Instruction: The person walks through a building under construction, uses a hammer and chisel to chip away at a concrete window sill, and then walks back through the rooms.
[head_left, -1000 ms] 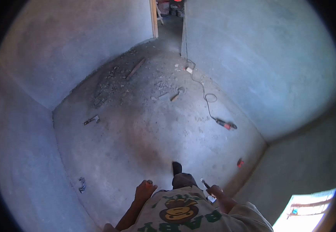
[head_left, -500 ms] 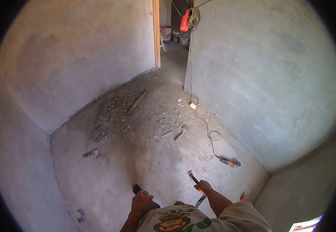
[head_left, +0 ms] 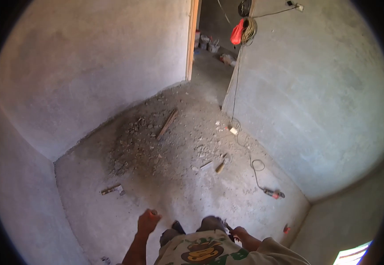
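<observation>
Low in the view, my left hand (head_left: 148, 221) is closed in a fist, a small reddish bit showing at its top; what it grips I cannot make out. My right hand (head_left: 241, 234) is wrapped round the dark handle of a hammer (head_left: 225, 224), held close in front of my legs. The hammer's head is partly lost against my trousers. Ahead on the concrete floor (head_left: 187, 194) lie a trowel (head_left: 220, 167) with a wooden handle, a short flat strip (head_left: 206, 165) and, farther left, a hatchet-like tool (head_left: 112, 190).
Rubble (head_left: 134, 145) is spread along the left wall, with wooden strips (head_left: 167, 124) on it. A red power tool (head_left: 274, 193) lies near the right wall, its cord running to a white socket block (head_left: 233, 130). Coiled cable (head_left: 249, 31) and a red bag (head_left: 236, 32) hang by the doorway.
My right hand has drawn back toward my body with the hammer. My left hand has shifted left and slightly forward. The camera view has turned, so the room sits lower and farther right.
</observation>
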